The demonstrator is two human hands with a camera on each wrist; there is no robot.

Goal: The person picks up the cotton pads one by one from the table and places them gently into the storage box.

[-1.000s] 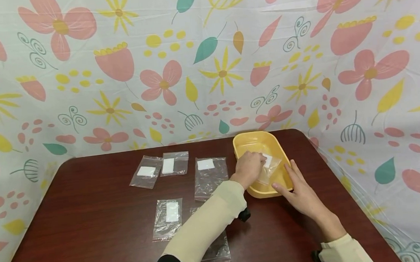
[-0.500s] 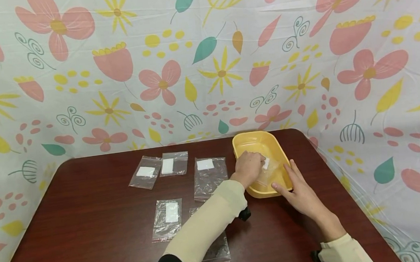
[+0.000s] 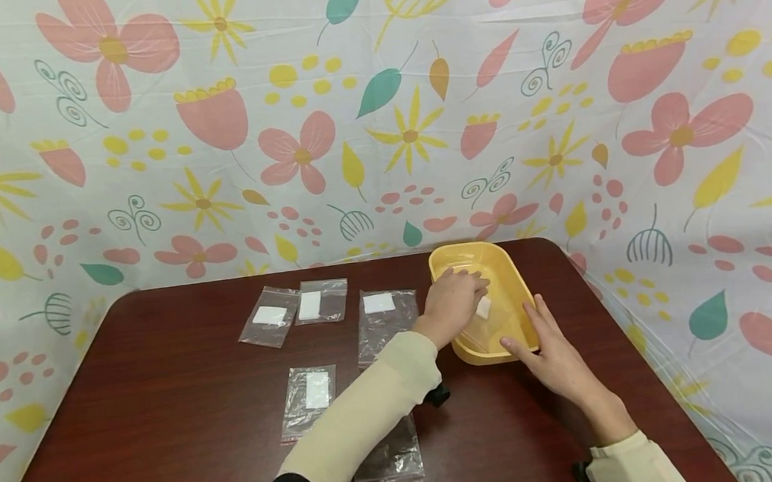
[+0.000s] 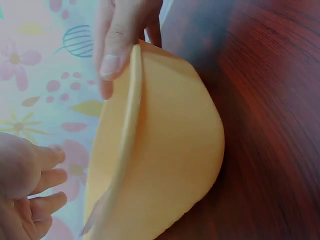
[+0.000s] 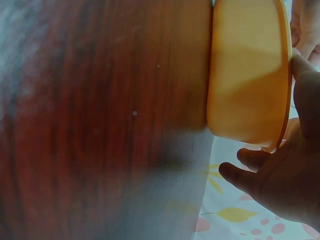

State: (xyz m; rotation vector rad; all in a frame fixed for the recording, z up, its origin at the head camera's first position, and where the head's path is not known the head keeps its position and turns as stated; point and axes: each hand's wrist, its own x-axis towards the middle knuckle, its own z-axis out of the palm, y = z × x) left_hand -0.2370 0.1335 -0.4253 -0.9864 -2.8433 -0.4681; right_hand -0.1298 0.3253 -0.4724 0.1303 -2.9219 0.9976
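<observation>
A shallow yellow plastic tray [image 3: 511, 284] stands at the table's back right. Inside it lies a clear zip bag [image 3: 482, 310] with a white label, partly covered by my left hand [image 3: 454, 303]. That hand hovers over the tray's left side, its fingers loosely bent and holding nothing in the left wrist view. My right hand [image 3: 558, 356] rests against the tray's near right corner, thumb over the rim and straight fingers spread along the outer side. In the right wrist view, its fingers [image 5: 250, 172] extend past the tray's end wall.
Several clear zip bags lie on the dark wooden table [image 3: 169, 405]: two small labelled bags [image 3: 310, 306] at the back, a larger labelled bag [image 3: 388, 323], a labelled bag [image 3: 306, 403] nearer me, and a bag [image 3: 395, 461] partly under my left forearm. A floral curtain [image 3: 351, 124] hangs behind.
My left hand has let go of the zip bag, loosened its fingers and drawn slightly left. The bag now lies lower in the tray. My right hand has stayed put.
</observation>
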